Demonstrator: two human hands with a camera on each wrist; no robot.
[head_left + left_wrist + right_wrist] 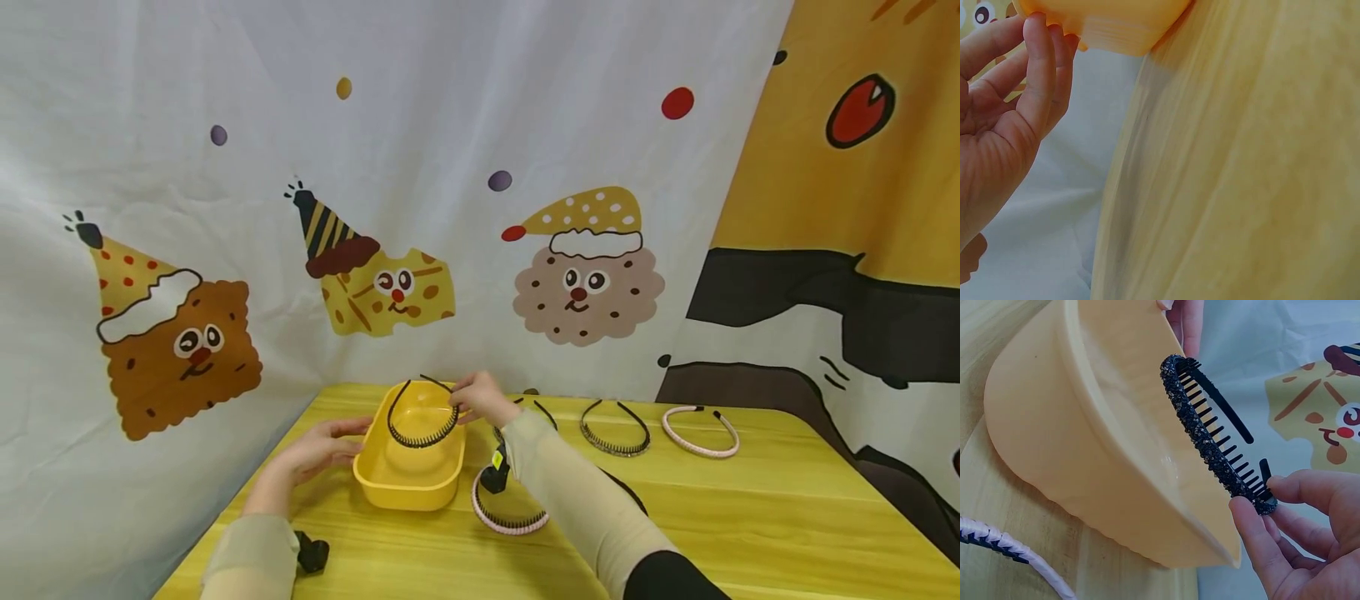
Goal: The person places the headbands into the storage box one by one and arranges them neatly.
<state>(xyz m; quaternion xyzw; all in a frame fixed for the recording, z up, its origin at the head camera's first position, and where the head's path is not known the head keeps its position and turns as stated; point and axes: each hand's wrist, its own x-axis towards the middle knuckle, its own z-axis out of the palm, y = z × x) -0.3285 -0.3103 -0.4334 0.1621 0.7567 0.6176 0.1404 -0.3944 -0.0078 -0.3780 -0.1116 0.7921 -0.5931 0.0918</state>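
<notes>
Right hand [482,402] is pinching a sparkly black toothed headband [1190,425] over the yellow tub [408,497], left hand [322,450] has loosely spread fingertips against the tub's side, so I'd call this the putting-in step; next move probably calls for lowering the band and letting go. Other headbands [705,452] lie on the wood-grain bench [787,517], cartoon-print cloth [435,83] hanging right behind.
</notes>
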